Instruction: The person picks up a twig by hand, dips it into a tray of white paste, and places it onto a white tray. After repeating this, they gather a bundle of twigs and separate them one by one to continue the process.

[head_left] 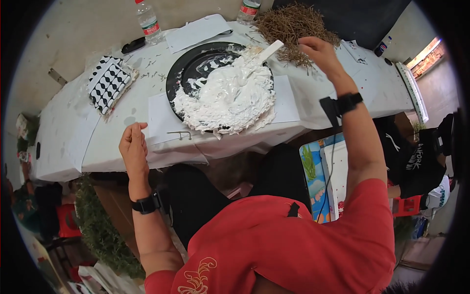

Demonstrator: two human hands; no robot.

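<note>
My left hand [133, 146] is raised at the table's front edge, left of a white sheet, with its fingers curled together. Whatever may be in them is hidden. At the far right, my right hand [319, 55] is beside a heap of thin brown twig-like stems [289, 27], its fingers bent inward; I cannot make out anything between them. Between the hands, a round black tray [177, 68] holds a thick spread of white paste [230, 95]. A white flat-handled spatula [270, 50] leans in the paste at its far right. Several thin greenish bent stems [181, 134] lie by the tray's near edge.
A black-and-white patterned cloth bundle [106, 84] lies at left. Behind the tray are folded paper [198, 32], a dark object [133, 45] and two clear bottles, one red-capped [148, 22]. A colourful board [313, 169] stands below the table at right. Other people sit at both sides.
</note>
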